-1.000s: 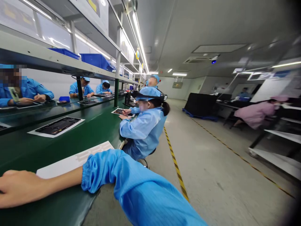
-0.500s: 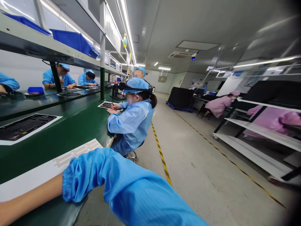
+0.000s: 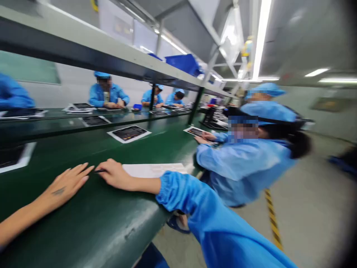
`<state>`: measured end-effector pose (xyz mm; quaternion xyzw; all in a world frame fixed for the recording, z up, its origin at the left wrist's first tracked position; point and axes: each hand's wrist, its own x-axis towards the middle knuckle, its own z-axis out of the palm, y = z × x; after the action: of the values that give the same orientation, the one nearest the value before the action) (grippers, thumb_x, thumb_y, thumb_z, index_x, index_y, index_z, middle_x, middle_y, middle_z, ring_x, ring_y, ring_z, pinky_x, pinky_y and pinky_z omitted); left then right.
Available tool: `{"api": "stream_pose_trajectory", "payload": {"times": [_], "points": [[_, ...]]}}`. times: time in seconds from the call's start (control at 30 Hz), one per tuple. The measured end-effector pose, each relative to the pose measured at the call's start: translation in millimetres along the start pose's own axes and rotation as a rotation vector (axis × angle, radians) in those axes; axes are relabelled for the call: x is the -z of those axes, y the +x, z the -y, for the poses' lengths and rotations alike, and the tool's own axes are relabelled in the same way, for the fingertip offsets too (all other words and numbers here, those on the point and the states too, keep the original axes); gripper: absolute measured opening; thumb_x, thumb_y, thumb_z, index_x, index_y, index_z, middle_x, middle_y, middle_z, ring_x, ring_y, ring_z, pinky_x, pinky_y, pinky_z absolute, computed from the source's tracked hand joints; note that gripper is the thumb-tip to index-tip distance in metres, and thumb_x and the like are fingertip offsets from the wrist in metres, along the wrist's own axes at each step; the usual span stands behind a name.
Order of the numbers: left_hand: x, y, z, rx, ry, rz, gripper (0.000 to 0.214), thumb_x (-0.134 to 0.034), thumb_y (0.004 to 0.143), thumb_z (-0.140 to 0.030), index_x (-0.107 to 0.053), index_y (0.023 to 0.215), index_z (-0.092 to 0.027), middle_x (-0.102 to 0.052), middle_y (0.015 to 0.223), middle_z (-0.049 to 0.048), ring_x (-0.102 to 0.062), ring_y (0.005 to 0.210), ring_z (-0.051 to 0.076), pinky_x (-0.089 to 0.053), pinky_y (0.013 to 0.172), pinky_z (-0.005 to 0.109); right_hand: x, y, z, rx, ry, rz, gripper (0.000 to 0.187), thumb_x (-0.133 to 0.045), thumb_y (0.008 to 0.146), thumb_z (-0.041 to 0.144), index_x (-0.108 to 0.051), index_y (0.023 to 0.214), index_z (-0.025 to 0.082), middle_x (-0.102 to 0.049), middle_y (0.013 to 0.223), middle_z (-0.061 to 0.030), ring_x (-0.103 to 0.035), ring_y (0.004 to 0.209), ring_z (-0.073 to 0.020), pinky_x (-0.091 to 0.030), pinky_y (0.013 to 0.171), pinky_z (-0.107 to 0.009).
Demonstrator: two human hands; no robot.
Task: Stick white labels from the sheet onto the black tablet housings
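My left hand (image 3: pixel 65 186) lies on the green bench top (image 3: pixel 119 223) with its fingers stretched out and nothing in it. Just to its right, my right hand (image 3: pixel 115 174) is closed around a thin dark pen-like tool (image 3: pixel 100 171), whose tip points left toward my left fingertips. Blur hides the tool's exact kind. Behind my right wrist is a white sheet (image 3: pixel 139 170) with pale strips on it. Farther back, a flat black panel with electronic parts (image 3: pixel 129 133) rests on white paper, apart from both hands.
To the right, a co-worker in blue (image 3: pixel 245 160) sits at the bench with hands on another panel (image 3: pixel 195 131). Several people in blue work across the bench. A shelf (image 3: pixel 111 56) with a blue bin (image 3: pixel 182 64) runs overhead. Another panel (image 3: pixel 12 156) lies at far left.
The view has swung left, away from the aisle and racks. Both my hands now show on the bench; earlier only my right forearm and sleeve were visible.
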<state>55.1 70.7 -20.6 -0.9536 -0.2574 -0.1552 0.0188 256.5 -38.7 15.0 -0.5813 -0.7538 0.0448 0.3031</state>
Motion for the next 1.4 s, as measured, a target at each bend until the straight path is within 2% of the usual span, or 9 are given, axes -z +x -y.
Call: {"api": "stream_pose_trajectory", "payload": {"times": [0.07,0.2,0.37,0.53,0.73,0.97,1.17,1.27,1.4], "points": [[-2.1,0.6,3.8,0.065,0.009,0.119,0.053,-0.022,0.103,-0.044,-0.042,0.148,-0.026,-0.042,0.154,0.0034,-0.035,0.144,0.025,-0.023,0.119,0.049,-1.0,-6.4,4.2,0.021,0.007,-0.024,0.012,-0.058,0.092,0.008,-0.065,0.094,0.018,-0.071,0.097,-0.0029,-0.058,0.093,-0.0166,-0.044,0.087,-0.026],[-0.4,3.1,-5.2,0.104,-0.041,0.165,0.055,-0.022,0.102,-0.042,-0.042,0.150,-0.024,-0.037,0.157,0.0084,-0.031,0.146,0.026,-0.022,0.120,0.050,-0.9,0.3,7.3,0.004,-0.123,0.044,0.012,-0.057,0.095,0.014,-0.067,0.099,0.020,-0.071,0.096,-0.0026,-0.061,0.093,-0.0156,-0.045,0.084,-0.024],[2.5,-1.0,-13.2,0.127,-0.054,0.156,0.050,-0.026,0.103,-0.038,-0.045,0.148,-0.025,-0.037,0.157,0.0081,-0.031,0.147,0.025,-0.022,0.119,0.047,9.6,63.4,-36.0,-0.133,-0.368,0.175,0.016,-0.056,0.097,0.018,-0.069,0.107,0.016,-0.072,0.100,-0.0084,-0.063,0.103,-0.0203,-0.047,0.089,-0.028],[-1.3,-2.5,-9.1,0.105,-0.062,0.143,0.048,-0.027,0.104,-0.036,-0.046,0.147,-0.026,-0.038,0.157,0.0074,-0.032,0.146,0.025,-0.024,0.119,0.046,20.5,136.2,-98.4,-0.313,-0.588,0.231,0.028,-0.060,0.097,0.031,-0.062,0.119,0.015,-0.064,0.123,-0.0107,-0.060,0.114,-0.0260,-0.049,0.097,-0.048],[-11.4,-2.7,-6.0,0.080,-0.088,0.077,0.047,-0.027,0.104,-0.036,-0.047,0.146,-0.026,-0.040,0.156,0.0084,-0.033,0.145,0.027,-0.025,0.118,0.049,-0.9,170.9,-116.5,-0.412,-0.725,0.376,0.035,-0.062,0.096,0.034,-0.059,0.126,0.016,-0.060,0.127,-0.0105,-0.063,0.108,-0.0245,-0.055,0.091,-0.046],[-10.7,-2.9,-2.1,0.070,-0.053,0.074,0.046,-0.030,0.105,-0.038,-0.047,0.146,-0.026,-0.042,0.154,0.0096,-0.037,0.143,0.027,-0.032,0.115,0.046,-6.1,174.2,-96.5,-0.393,-0.713,0.419,0.034,-0.063,0.095,0.033,-0.059,0.124,0.016,-0.061,0.125,-0.0106,-0.064,0.106,-0.0236,-0.056,0.088,-0.043],[25.8,10.3,8.2,0.060,0.133,-0.075,0.055,-0.038,0.100,-0.022,-0.027,0.154,-0.013,-0.018,0.164,0.0141,-0.011,0.152,0.029,-0.012,0.122,0.046,18.0,140.5,-40.4,-0.157,-0.565,0.397,0.027,-0.061,0.094,0.019,-0.064,0.120,0.014,-0.065,0.122,-0.0134,-0.063,0.111,-0.0253,-0.050,0.095,-0.037],[53.6,12.3,4.0,0.006,0.281,-0.099,0.048,-0.042,0.099,-0.020,-0.038,0.146,-0.011,-0.040,0.151,0.0180,-0.033,0.142,0.031,-0.027,0.116,0.045,29.2,100.4,1.5,-0.013,-0.474,0.407,0.035,-0.058,0.088,0.006,-0.066,0.120,0.017,-0.068,0.121,-0.0104,-0.062,0.114,-0.0251,-0.045,0.098,-0.030],[90.2,-11.9,-25.6,-0.135,0.293,-0.001,0.024,-0.041,0.096,-0.011,-0.062,0.106,-0.017,-0.064,0.104,0.0101,-0.061,0.097,0.024,-0.047,0.083,0.034,58.5,38.0,43.9,0.199,-0.260,0.368,0.035,-0.057,0.086,0.007,-0.068,0.117,0.019,-0.070,0.115,-0.0065,-0.061,0.111,-0.0212,-0.045,0.096,-0.029]]}}
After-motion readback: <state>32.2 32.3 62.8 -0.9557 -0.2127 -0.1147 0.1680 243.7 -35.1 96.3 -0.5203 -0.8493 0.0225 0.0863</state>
